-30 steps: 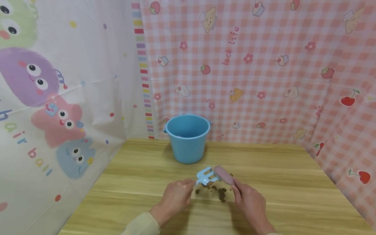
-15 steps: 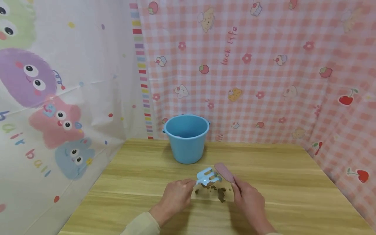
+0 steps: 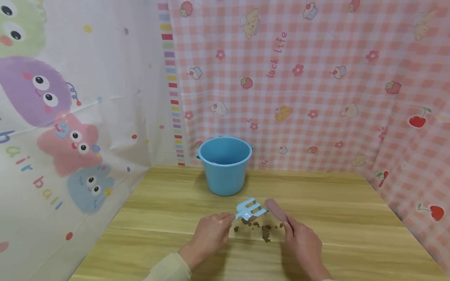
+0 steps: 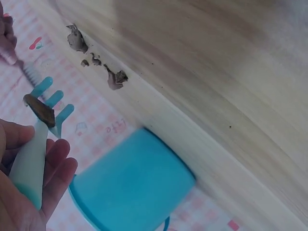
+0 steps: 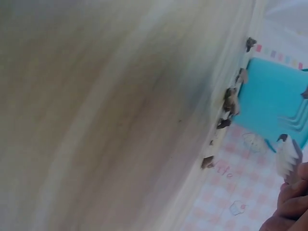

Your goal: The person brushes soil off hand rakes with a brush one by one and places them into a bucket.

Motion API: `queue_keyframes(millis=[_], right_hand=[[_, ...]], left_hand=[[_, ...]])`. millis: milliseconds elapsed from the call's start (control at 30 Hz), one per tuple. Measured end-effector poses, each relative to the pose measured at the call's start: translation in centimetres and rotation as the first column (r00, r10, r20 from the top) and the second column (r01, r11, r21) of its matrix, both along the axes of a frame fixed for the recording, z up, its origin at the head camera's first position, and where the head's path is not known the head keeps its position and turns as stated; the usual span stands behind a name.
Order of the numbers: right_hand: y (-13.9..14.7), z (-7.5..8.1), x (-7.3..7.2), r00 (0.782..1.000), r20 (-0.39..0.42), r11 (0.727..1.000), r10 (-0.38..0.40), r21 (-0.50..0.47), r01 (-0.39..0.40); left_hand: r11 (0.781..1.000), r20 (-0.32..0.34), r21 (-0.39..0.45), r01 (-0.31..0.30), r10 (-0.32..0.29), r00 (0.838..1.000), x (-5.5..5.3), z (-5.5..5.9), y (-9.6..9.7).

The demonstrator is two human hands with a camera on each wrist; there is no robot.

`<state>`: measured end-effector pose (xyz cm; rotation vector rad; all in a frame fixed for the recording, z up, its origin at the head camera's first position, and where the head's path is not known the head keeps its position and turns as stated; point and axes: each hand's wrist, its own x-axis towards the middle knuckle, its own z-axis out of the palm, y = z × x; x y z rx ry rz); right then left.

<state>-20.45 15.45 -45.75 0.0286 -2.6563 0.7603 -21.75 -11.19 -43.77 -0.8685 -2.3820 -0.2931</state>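
My left hand (image 3: 212, 236) grips the white handle of a light blue toy garden fork (image 3: 250, 210), its tines raised above the table. A brown clump (image 4: 41, 109) clings to the fork's underside in the left wrist view. In my right hand (image 3: 304, 244) is a small dusty-pink brush (image 3: 275, 210), held by its dark handle just right of the tines, apart from them. Its pale bristles (image 5: 288, 156) show in the right wrist view. Several brown dirt-like clumps (image 3: 266, 234) lie on the table below and between both tools.
A light blue bucket (image 3: 225, 177) stands upright behind the tools; its contents are mostly hidden. The wood-grain table (image 3: 168, 218) ends at a pink checked cloth (image 3: 299, 93) behind and a white patterned cloth (image 3: 123, 117) on the left.
The brush overlapped the fork's tines a second ago; it has drawn off them to the right. A small crumb now lies beside my right hand. The fork has stayed nearly still.
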Motion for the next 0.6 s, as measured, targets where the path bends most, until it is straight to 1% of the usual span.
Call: queue_keyframes(millis=[67, 167, 233, 367, 533, 600], right_hand=[[-0.3, 0.2, 0.1, 0.999, -0.036, 1.0, 0.018, -0.005, -0.018], [-0.8, 0.4, 0.3, 0.997, -0.054, 0.998, 0.06, -0.019, -0.061], [-1.0, 0.3, 0.4, 0.997, -0.045, 0.998, 0.065, -0.022, -0.066], [-0.8, 0.0, 0.5, 0.999, -0.033, 0.999, 0.035, -0.025, -0.036], [0.0, -0.3, 0.5, 1.0, 0.028, 1.0, 0.001, -0.016, 0.0], [0.1, -0.3, 0.5, 1.0, 0.016, 1.0, -0.015, -0.013, 0.015]], left_hand=[[1.0, -0.001, -0.017, -0.003, 0.003, 1.0, -0.1, 0.0, 0.0], [0.999, -0.005, -0.034, -0.01, 0.01, 1.0, -0.1, -0.1, 0.1], [0.999, -0.01, -0.034, -0.013, 0.013, 1.0, -0.1, -0.1, 0.1], [1.0, -0.016, -0.017, -0.025, 0.025, 1.0, -0.1, -0.1, -0.1], [1.0, -0.019, 0.017, -0.023, 0.023, 1.0, -0.1, 0.1, -0.2], [1.0, -0.013, 0.013, -0.02, 0.02, 1.0, -0.1, 0.2, -0.2]])
